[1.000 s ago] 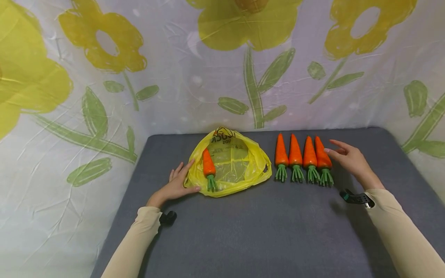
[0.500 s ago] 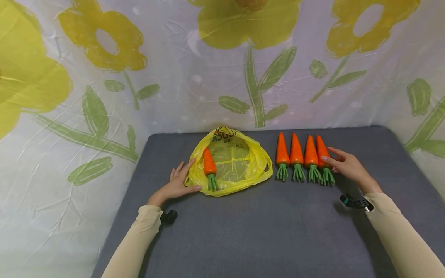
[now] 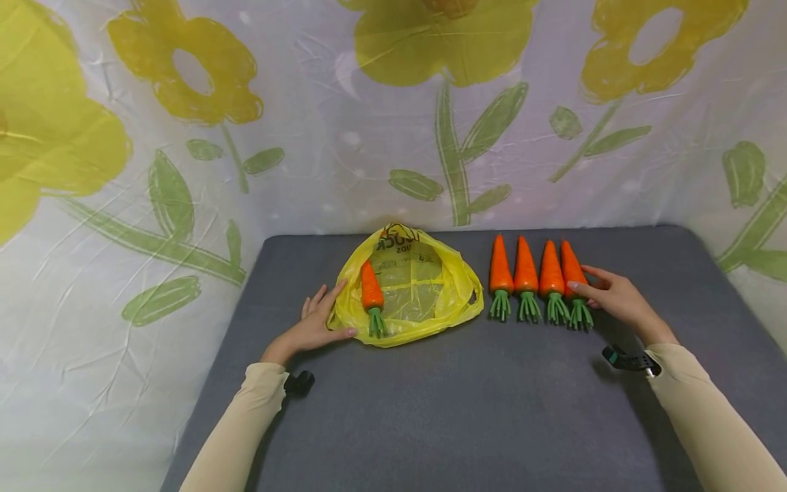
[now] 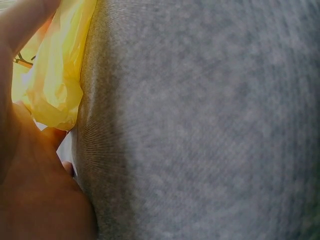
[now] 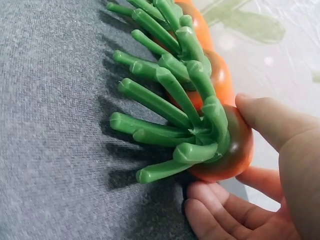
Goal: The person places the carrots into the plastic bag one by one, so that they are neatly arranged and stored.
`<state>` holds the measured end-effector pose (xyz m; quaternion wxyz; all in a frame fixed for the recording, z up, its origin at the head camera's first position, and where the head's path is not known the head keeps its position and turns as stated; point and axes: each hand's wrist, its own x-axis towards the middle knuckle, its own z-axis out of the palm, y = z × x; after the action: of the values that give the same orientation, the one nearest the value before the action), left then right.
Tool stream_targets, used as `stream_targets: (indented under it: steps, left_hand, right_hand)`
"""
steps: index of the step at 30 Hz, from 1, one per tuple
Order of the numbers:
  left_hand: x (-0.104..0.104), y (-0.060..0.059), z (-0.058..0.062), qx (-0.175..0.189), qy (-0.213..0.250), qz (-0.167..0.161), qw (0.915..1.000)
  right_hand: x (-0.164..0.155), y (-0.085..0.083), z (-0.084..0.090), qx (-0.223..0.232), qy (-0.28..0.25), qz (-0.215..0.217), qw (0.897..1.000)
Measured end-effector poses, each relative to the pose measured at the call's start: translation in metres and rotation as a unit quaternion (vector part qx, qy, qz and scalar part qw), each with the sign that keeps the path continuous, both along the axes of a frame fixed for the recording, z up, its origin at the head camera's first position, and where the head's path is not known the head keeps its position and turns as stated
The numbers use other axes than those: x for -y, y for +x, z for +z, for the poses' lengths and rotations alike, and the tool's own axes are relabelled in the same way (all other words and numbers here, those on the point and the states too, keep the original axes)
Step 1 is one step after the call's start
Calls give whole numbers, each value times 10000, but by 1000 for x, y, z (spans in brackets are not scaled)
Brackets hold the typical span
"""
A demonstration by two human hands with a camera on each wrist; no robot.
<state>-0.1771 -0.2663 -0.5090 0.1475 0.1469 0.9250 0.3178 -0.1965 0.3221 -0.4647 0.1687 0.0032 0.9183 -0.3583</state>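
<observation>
Several orange toy carrots with green tops lie in a row on the grey table (image 3: 467, 410). My right hand (image 3: 605, 295) grips the rightmost carrot (image 3: 568, 268). In the right wrist view my thumb lies on that carrot (image 5: 227, 145) and my fingers curl under it. Beside it lie two more carrots (image 3: 550, 272) (image 3: 525, 272) and a leftmost one (image 3: 500, 270). A yellow plastic bag (image 3: 430, 304) lies spread flat at the table's centre, with one carrot (image 3: 371, 290) on it. My left hand (image 3: 313, 321) rests flat on the bag's left edge (image 4: 55, 75), fingers straight.
A cloth backdrop (image 3: 369, 137) printed with yellow flowers and green leaves hangs behind and on both sides of the table. Bare grey surface fills the front half. A wrist camera strap (image 3: 627, 357) sits on each forearm.
My right hand has come in from the right of the carrot row and closed round the rightmost carrot. The left hand and the bag have stayed put.
</observation>
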Motion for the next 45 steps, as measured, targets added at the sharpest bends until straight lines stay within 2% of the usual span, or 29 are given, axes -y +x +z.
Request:
stream_targets:
  steps: [24, 35, 45]
  left_hand:
    - [-2, -1, 0, -6, 15, -43, 10000]
    - [-1, 1, 3, -28, -4, 13, 10000]
    - [0, 2, 1, -48, -54, 18, 10000]
  right_hand:
    - [-5, 4, -2, 7, -156, -394, 9991]
    - [-7, 4, 10, -97, -158, -438, 9989]
    - [-4, 3, 19, -12, -214, -405, 9990]
